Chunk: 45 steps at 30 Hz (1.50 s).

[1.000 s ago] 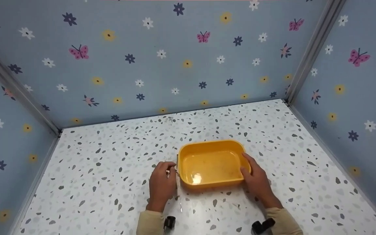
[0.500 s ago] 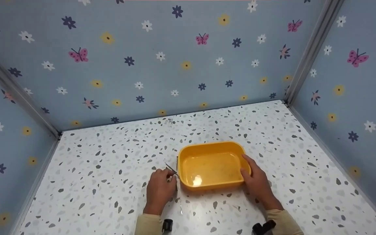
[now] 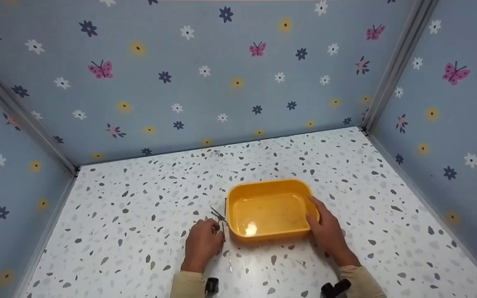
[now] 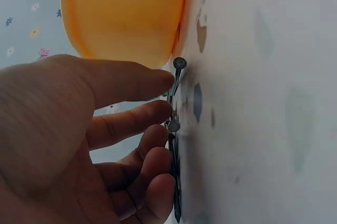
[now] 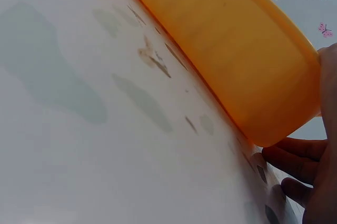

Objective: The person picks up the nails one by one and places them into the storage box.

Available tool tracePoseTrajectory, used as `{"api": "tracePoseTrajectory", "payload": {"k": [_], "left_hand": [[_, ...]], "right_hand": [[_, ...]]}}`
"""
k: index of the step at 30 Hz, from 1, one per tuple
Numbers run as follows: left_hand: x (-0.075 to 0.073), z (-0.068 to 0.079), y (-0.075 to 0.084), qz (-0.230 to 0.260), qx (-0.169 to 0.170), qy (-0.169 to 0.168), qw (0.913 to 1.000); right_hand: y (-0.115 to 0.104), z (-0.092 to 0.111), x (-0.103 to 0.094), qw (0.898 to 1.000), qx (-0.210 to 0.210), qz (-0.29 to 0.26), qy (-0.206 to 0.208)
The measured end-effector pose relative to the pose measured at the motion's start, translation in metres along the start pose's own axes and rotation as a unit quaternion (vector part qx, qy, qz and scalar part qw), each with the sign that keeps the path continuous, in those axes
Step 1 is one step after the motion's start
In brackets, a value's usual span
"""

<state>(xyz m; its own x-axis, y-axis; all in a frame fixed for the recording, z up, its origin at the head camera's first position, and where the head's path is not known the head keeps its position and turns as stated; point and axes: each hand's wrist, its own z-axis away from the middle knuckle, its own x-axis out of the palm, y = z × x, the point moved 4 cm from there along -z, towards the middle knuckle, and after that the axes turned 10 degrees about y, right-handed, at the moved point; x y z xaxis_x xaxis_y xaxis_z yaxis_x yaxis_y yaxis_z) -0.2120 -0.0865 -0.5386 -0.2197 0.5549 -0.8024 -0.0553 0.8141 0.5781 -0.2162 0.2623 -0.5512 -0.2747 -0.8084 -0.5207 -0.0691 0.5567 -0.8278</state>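
A yellow plastic tub (image 3: 263, 188), bare inside, sits on the speckled table. My right hand (image 3: 328, 234) grips its right end, thumb over the rim inside and fingers outside; part of that hand shows in the right wrist view beside the tub's wall (image 5: 231, 61). My left hand (image 3: 202, 245) is on the table left of the tub. Several dark nails (image 3: 218, 214) lie between that hand and the tub's left end. In the left wrist view, thumb and forefinger are parted right at the nail heads, the other fingers bent alongside one nail's shaft (image 4: 176, 174).
The speckled table (image 3: 139, 231) is bounded by a blue flowered back wall (image 3: 197, 95) and two side walls, the right one (image 3: 454, 136) included. A thin, shiny sliver (image 3: 230, 263) lies in front of the tub. Both wrists carry black camera mounts.
My left hand has drawn back slightly toward me, leaving more of the nails uncovered beside the tub. My right hand and the tub have stayed in place.
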Motion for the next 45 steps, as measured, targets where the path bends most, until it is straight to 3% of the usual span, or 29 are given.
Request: {"api": "tracePoseTrajectory", "payload": {"k": [13,23,28,36,45], "left_hand": [[-0.0038,0.0006,-0.0021,0.008,0.010,-0.003,0.9999],[-0.0042,-0.0002,-0.0081,0.023,-0.026,0.003,0.9994],[-0.0051,0.0007,-0.0092,0.027,-0.021,0.013,0.9993],[-0.0040,0.0027,-0.0081,0.019,-0.034,0.002,0.9992],[-0.0046,0.0009,-0.0069,0.018,-0.023,0.000,0.9996]], "right_hand": [[-0.0002,-0.0005,0.0005,1.000,0.000,0.000,-0.002],[-0.0009,0.0005,0.0015,1.000,0.004,0.001,-0.003],[0.0001,0.0007,0.0024,1.000,0.004,0.006,-0.005],[0.0005,0.0003,0.0013,1.000,0.001,0.003,-0.004],[0.0007,0.0006,0.0000,1.000,0.009,0.014,-0.006]]}}
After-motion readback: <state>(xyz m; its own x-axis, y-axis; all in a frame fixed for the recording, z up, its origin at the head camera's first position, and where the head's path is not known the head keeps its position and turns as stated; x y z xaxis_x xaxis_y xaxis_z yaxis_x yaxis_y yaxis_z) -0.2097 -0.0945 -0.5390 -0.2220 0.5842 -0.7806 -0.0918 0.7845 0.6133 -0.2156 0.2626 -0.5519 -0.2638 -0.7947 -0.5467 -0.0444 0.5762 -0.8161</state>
